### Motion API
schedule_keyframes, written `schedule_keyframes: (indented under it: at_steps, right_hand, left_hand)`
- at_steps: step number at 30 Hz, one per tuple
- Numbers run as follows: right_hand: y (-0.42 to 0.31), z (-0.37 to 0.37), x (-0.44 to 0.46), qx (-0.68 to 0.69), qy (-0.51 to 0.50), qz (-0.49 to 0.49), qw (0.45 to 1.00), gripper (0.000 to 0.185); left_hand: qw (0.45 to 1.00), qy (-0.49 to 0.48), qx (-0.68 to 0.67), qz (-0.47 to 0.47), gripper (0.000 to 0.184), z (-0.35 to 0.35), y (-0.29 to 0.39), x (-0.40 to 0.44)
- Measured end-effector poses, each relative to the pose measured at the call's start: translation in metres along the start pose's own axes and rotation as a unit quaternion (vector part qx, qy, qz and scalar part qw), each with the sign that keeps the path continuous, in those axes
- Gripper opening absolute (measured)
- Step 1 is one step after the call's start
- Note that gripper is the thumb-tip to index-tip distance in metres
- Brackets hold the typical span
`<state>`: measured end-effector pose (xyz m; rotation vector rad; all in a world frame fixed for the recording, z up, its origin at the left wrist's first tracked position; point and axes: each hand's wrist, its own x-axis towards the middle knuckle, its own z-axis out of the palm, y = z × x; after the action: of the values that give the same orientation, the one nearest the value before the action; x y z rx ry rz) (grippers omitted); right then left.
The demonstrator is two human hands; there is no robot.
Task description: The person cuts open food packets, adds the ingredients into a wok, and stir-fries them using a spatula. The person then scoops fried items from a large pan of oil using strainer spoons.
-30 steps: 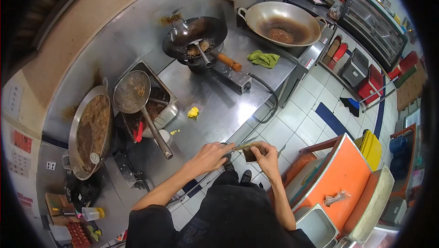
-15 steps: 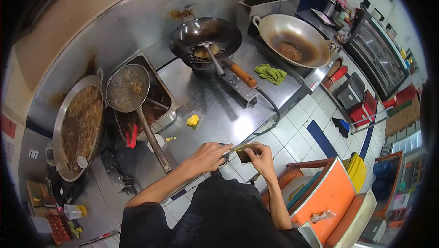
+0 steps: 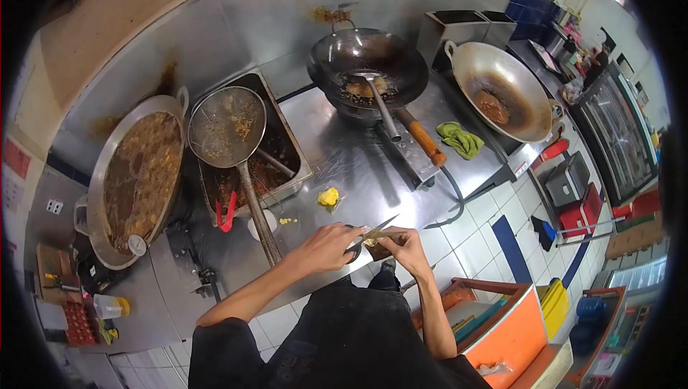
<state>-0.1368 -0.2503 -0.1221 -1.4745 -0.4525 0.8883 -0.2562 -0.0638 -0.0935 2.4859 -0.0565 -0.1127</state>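
Note:
My left hand (image 3: 326,247) is closed around the dark handles of a pair of scissors (image 3: 380,228), whose blades point right and stand apart. My right hand (image 3: 407,250) pinches a small brown-and-gold packet (image 3: 383,252) just beside the blades. Something pale shows at the packet's upper edge. Both hands are in front of my body, near the counter's front edge. Beyond them, a yellow lump (image 3: 328,197) rests on a clear wrapper on the steel counter (image 3: 344,163). A few yellow crumbs (image 3: 288,220) lie to its left.
A long-handled strainer (image 3: 228,127) lies across a metal tray (image 3: 304,174) with red-handled tongs (image 3: 226,213). A wide pan (image 3: 142,177) of brown food stands left. At the back are a dark wok (image 3: 322,66) holding a ladle, a green cloth (image 3: 460,139) and a pale wok (image 3: 523,88).
The view has shifted, so the counter items appear farther right. The scissor blades now show apart beside the packet, and pale material shows at the packet's upper edge.

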Motion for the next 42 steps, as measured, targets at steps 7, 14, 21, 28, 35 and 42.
schedule_keyframes:
  at_steps: [7,14,21,28,35,42]
  right_hand:
    - [-0.007,-0.013,0.037,-0.077,-0.066,0.033,0.994,0.016]
    - [-0.013,-0.019,0.087,-0.113,-0.171,-0.04,0.978,0.016]
    - [-0.053,0.041,0.17,-0.201,-0.298,-0.154,0.92,0.019]
    - [-0.093,0.159,0.278,-0.255,-0.386,-0.234,0.855,0.019]
    - [-0.061,0.259,0.415,-0.388,-0.411,-0.263,0.782,0.03]
    - [-0.034,0.243,0.406,-0.453,-0.187,-0.292,0.821,0.022]
  left_hand:
    - [0.994,-0.044,0.013,-0.095,0.051,-0.009,-0.006,0.012]
    - [0.984,0.09,0.001,-0.153,0.05,-0.006,0.003,0.025]
    - [0.948,0.214,0.005,-0.233,0.049,-0.061,0.004,0.004]
    - [0.912,0.319,0.029,-0.256,0.042,-0.131,-0.084,-0.025]
    - [0.903,0.297,-0.045,-0.306,0.035,-0.184,-0.184,-0.039]
    - [0.826,0.356,0.065,-0.432,0.034,-0.18,-0.281,-0.034]
